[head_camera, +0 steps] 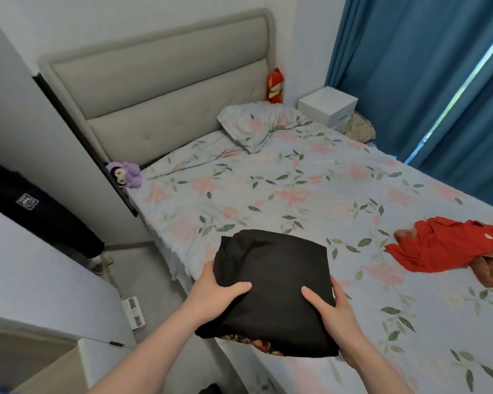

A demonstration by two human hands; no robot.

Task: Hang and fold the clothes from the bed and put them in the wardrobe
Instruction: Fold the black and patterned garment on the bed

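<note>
hands grip a folded black garment [271, 291] above the bed's near edge: left hand [211, 291] and right hand [329, 311] each curl their fingers round a side, thumbs on top. right of it, a red shirt [441, 247] lies crumpled on the floral bed [268, 191]. farther off, a pillow [256, 123] rests near the headboard [160, 92].

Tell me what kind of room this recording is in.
A bedroom, most likely in a home: a bed with floral sheets and a padded headboard, a pillow, and blue curtains over a window.
</note>
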